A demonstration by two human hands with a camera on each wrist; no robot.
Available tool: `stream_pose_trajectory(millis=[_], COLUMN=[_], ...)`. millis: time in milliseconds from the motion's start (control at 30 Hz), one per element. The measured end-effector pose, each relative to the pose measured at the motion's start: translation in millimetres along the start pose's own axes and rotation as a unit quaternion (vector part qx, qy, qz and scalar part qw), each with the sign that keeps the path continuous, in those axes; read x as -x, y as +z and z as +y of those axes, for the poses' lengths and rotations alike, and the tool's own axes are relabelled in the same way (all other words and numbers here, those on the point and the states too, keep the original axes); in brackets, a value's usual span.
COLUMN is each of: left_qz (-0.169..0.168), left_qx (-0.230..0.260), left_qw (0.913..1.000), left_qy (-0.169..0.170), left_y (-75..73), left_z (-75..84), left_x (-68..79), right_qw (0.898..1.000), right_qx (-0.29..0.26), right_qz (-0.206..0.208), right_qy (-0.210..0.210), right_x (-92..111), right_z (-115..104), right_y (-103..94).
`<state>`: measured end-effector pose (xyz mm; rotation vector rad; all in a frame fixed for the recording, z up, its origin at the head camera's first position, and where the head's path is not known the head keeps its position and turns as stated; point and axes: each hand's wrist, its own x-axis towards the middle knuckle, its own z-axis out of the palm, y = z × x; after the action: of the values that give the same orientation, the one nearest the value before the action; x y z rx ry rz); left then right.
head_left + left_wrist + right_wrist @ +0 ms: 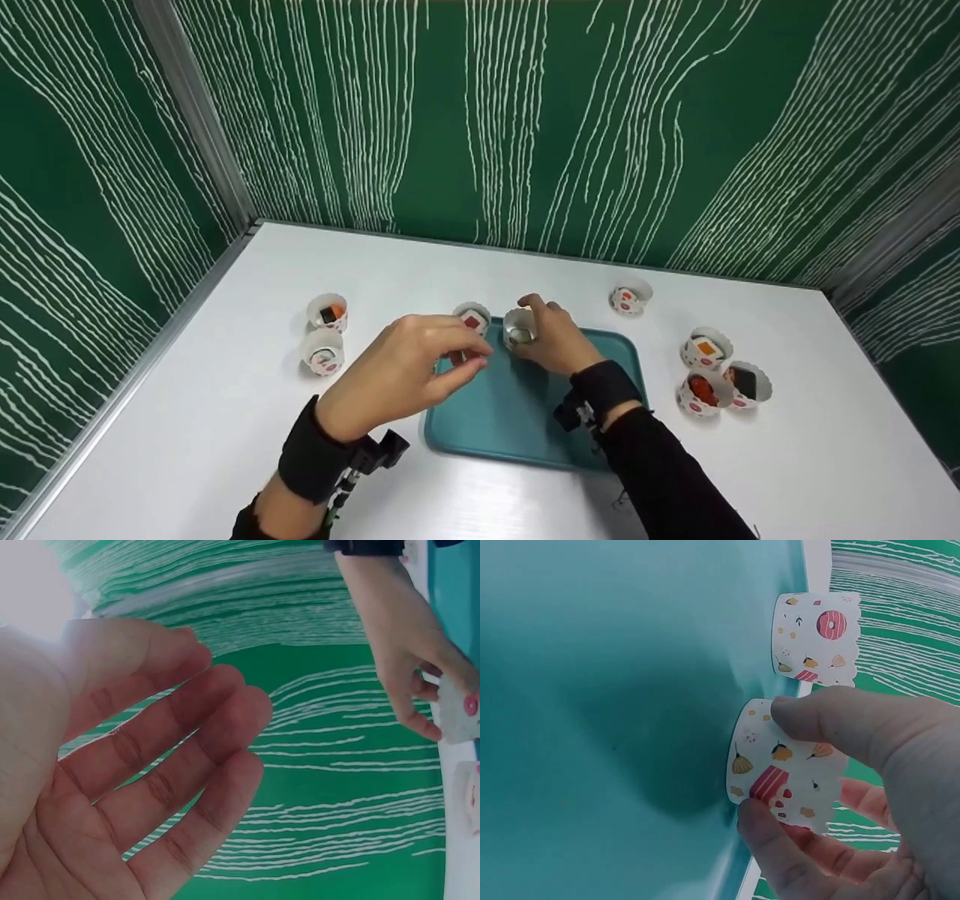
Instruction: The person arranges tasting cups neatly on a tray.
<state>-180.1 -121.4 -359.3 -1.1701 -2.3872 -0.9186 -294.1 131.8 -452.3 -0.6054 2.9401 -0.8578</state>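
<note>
Paper cup (784, 772) gripped by its wall in the right hand (553, 339)

On my feed, the right fingers (765, 840) are clamped on the cup's side, some across its near face, others behind. It sits between them with its base at the tray's (480, 427) far edge; whether it rests there I can't tell. A second cup (814, 637) stands just left of those fingertips. The left hand (401, 367) holds nothing, loosely bent, a small gap between thumb and fingers. I'd expect thin, dry paper: light, not very slippery, but easily dented, the scalloped rim folding first. I'd take hold low on the wall, near the stiffer base, squeezing barely at all.
</note>
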Motion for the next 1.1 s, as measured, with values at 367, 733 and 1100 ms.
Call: stream_pose_trajectory(millis=[367, 733, 1100], left_qz=[-0.006, -0.013, -0.030], left_qx=[-0.010, -0.006, -0.002], left_qw=[0.9999, 0.9998, 0.9995], left_qy=[-0.006, -0.010, -0.014], left_y=[0.7, 1.3, 5.9], left_z=[-0.2, 1.2, -1.1], left_x=[0.2, -1.5, -1.8], right_qw=[1.000, 0.999, 0.998], right_qx=[-0.024, -0.046, -0.061], right_qz=[0.003, 0.012, 0.032], right_qy=[-0.002, -0.004, -0.010], right_x=[6.3, 11.3, 23.5], right_z=[8.0, 13.6, 17.4], right_y=[-1.6, -3.4, -9.6])
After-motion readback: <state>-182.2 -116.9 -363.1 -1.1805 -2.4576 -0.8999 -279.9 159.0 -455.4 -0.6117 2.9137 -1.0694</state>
